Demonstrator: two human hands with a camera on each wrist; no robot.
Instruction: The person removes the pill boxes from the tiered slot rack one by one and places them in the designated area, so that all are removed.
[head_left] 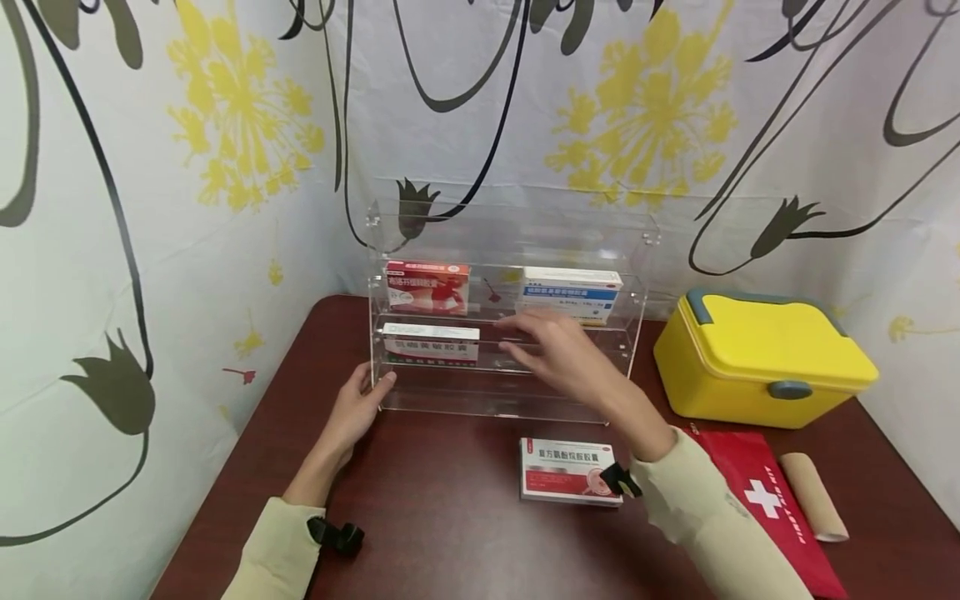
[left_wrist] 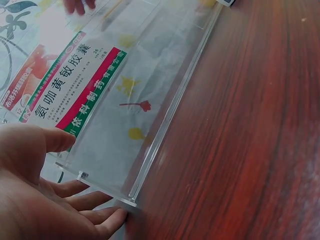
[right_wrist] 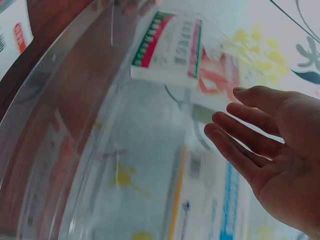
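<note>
A clear acrylic display rack (head_left: 495, 404) with stepped shelves stands on the table. My left hand (head_left: 358, 407) holds its lower left side, the thumb in front and the fingers along the outer edge. Just above that hand, a white, red and green medicine box (left_wrist: 75, 85) sits on a lower shelf. Behind and above it is a red medicine box (head_left: 427, 289). My right hand (head_left: 558, 350) hovers before the middle of the rack, fingers loosely extended and holding nothing. Partly behind it, a white and blue medicine box (head_left: 572, 293) stands on the upper right shelf.
A white and red medicine box (head_left: 567, 469) lies on the table in front of the rack, below my right forearm. To the right are a yellow case (head_left: 765, 358), a red first aid pouch (head_left: 757, 492) and a cardboard tube (head_left: 813, 496). A patterned curtain (head_left: 480, 108) hangs behind.
</note>
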